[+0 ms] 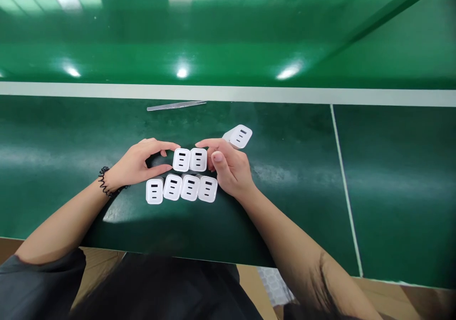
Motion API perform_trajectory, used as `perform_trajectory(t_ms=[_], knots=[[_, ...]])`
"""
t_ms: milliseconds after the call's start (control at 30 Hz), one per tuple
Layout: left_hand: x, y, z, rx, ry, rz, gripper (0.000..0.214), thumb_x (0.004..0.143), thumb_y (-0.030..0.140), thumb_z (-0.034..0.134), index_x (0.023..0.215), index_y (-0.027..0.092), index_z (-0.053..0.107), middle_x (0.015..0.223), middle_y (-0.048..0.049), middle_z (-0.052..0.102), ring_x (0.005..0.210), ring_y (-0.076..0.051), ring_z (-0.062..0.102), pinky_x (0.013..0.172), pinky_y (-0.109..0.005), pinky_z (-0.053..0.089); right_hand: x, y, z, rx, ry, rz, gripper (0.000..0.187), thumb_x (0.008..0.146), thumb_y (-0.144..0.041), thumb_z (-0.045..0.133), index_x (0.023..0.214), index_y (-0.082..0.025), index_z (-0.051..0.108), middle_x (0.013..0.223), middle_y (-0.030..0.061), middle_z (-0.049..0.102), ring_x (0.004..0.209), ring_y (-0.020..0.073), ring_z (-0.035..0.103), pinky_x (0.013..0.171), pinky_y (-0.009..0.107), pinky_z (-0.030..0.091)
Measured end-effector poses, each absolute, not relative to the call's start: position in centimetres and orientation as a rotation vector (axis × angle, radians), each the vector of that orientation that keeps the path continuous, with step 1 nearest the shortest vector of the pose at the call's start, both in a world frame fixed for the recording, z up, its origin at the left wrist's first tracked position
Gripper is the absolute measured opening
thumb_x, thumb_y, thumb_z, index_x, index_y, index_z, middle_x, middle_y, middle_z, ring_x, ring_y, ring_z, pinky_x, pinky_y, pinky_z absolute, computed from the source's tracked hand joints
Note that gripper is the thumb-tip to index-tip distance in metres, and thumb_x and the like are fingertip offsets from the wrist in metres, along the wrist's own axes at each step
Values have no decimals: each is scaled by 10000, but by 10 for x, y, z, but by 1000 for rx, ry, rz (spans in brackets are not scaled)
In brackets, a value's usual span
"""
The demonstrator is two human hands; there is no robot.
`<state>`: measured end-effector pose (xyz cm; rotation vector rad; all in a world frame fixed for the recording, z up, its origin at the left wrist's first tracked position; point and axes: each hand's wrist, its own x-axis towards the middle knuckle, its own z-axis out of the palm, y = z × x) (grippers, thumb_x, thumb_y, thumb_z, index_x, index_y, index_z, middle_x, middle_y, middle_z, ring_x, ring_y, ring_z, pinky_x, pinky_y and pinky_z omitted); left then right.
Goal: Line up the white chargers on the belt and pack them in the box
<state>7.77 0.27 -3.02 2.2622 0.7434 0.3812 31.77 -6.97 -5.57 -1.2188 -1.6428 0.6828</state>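
Note:
Several white charger blocks with port slots stand on a dark green belt (292, 187). A front row of chargers (181, 188) stands side by side, and a pair of chargers (190, 160) stands behind it. My left hand (137, 163) pinches the left side of that pair with thumb and fingers. My right hand (228, 165) presses against the right side of the pair, fingers curled. One more charger (239, 136) lies tilted just beyond my right hand.
Metal tweezers (176, 105) lie on the belt near the pale strip (320, 95) at its far edge. A thin white line (344, 182) crosses the belt at the right. A black coil band is on my left wrist (106, 182).

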Motion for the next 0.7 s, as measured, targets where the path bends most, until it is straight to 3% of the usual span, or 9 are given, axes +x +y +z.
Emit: perform_trajectory(t_ms=[333, 700], knots=[[78, 3, -29, 2263, 736, 375, 337, 917, 320, 628, 1244, 248, 587, 995, -10, 700, 880, -149, 618, 820, -293, 459, 318, -72, -54, -1241, -1606, 682, 398, 1042, -487, 326, 1039, -217, 619, 618, -46, 548, 539, 95, 515, 551, 241, 422], [78, 1, -28, 2219, 761, 357, 349, 919, 338, 610, 1250, 229, 580, 1120, -48, 707, 916, -168, 633, 852, -329, 480, 318, -74, -49, -1311, -1579, 686, 440, 1030, -533, 311, 1027, -243, 641, 556, -47, 482, 493, 114, 472, 533, 272, 418]])
